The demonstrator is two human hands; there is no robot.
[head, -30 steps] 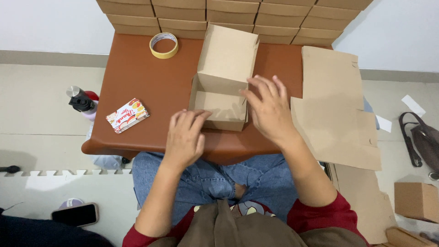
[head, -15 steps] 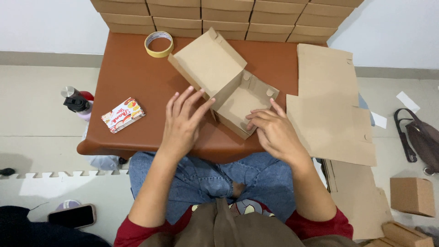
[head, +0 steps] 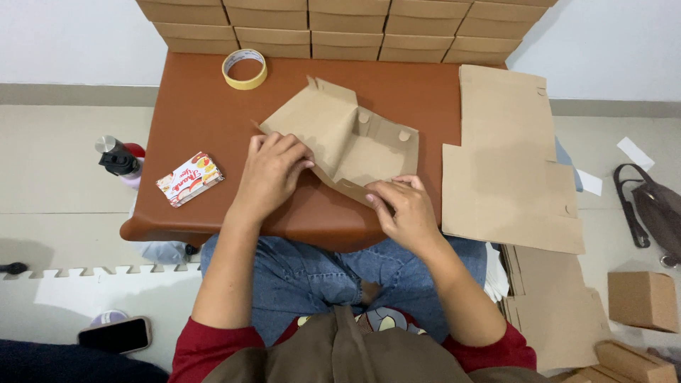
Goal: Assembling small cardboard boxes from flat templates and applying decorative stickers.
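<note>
Both hands (head: 273,174) on cardboard box (head: 347,142)

I see a red-and-white packet (head: 189,178) lying on the table's left; a dark-screened phone (head: 115,335) lies on the floor.

A tape roll (head: 245,69) and snack packet (head: 189,178) lie on the brown table (head: 206,106).
</note>
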